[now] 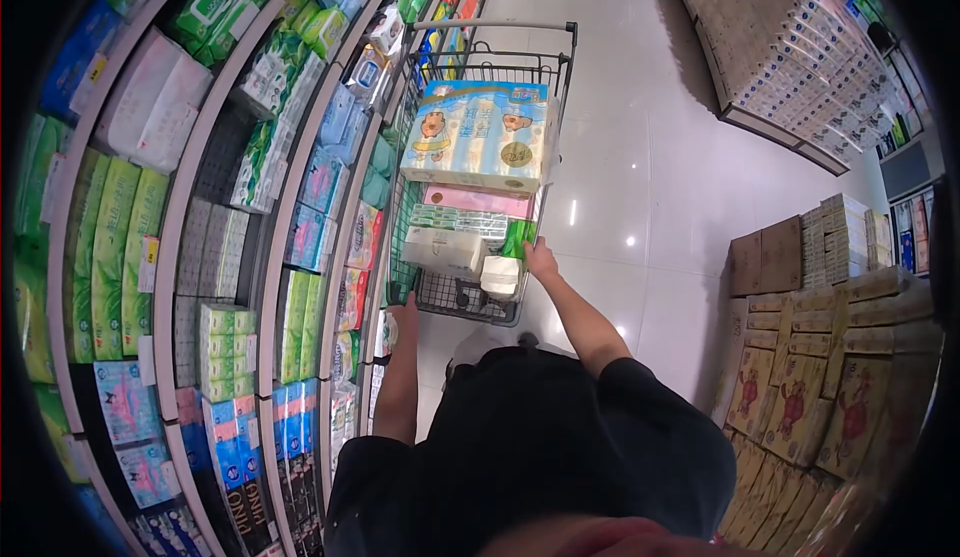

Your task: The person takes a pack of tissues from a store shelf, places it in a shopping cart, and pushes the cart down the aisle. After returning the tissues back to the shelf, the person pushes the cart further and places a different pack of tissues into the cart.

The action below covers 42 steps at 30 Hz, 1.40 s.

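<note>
A shopping cart [467, 306] stands in front of me, loaded with packs of paper goods. Farthest in lies a large blue and cream pack [475, 137] with cartoon pictures, then a pink pack [478, 200], a row of small green-and-white packs [458, 221] and a whitish pack [443, 251]. My right hand [541, 259] is at the near right rim, its fingers closed on a green pack [517, 239] above a small white pack [500, 276]. My left hand [404, 313] is by the cart's near left corner, close to the shelf; its fingers are mostly hidden.
Shelves [177, 227] full of tissue and wipe packs run along the left, close against the cart. A glossy floor [630, 177] stretches along the right side. A tall stack of wrapped packs [790, 47] stands at the far right, and stacked cartons [800, 377] are nearer.
</note>
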Tool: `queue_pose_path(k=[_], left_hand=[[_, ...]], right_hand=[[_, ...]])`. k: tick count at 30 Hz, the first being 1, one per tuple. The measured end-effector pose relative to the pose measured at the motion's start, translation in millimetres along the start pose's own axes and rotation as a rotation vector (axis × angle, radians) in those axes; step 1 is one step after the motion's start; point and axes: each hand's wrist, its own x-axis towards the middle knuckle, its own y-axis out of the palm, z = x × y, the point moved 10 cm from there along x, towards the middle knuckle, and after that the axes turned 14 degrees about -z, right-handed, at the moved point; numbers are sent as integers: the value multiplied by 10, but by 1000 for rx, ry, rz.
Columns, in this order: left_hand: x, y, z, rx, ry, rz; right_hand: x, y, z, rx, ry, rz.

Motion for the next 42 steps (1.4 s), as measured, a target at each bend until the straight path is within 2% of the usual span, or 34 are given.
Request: queue_pose_path(k=[2,4,6,7,9,12,14,16,18,20,22,24,26,28,30,32,36,38,40,42], left_hand=[[-95,-176,-416,-138,-143,21],[48,-63,-560,-99,-142,-11],[115,-111,-966,-78,142,-62],[154,-110,-1064,-93,130,-51],[162,65,-1366,-73,182,170],[237,154,-1728,31,250,146],[322,348,-1904,-35,289,189],[325,520,-2048,52,300,311],[358,556,-2297,70,308,346],[346,540,-2554,25,306,334],[347,700,-2657,33,308,373],[430,697,-3037,-121,477,215],[434,871,-3311,-140,512,242],[483,1123,-3513,-161,443,241],[527,1346,-3671,-85,388,245],[653,1357,-3917,-10,478,84],[738,1659,-4270,-28,430,123],[828,1861,-4420,98,420,152],[847,1934,-4661,127,439,100],[825,2065,-4886,137,445,55]], right_hand=[[192,-39,67,-51,-11,-1],[359,-148,100,-85,-22,-63],[508,-209,114,-100,6,-72],[604,-245,107,-106,35,-74],[774,-294,102,-127,44,-98],[1058,-336,108,-132,73,-138],[1294,-400,112,-132,94,-168],[1541,-341,-81,-72,173,-160],[1899,-183,-326,31,296,-95],[2157,-253,-464,24,208,-272],[2056,-484,-273,87,213,-367],[1944,-560,140,77,172,-379],[1728,-633,106,83,203,-454],[1658,-714,97,46,257,-482],[1855,-786,202,12,206,-482],[2141,-802,413,67,157,-486],[2673,-921,470,48,151,-491],[2945,-956,573,70,134,-474],[3162,-1123,699,131,74,-545],[3397,-1175,731,113,79,-522]])
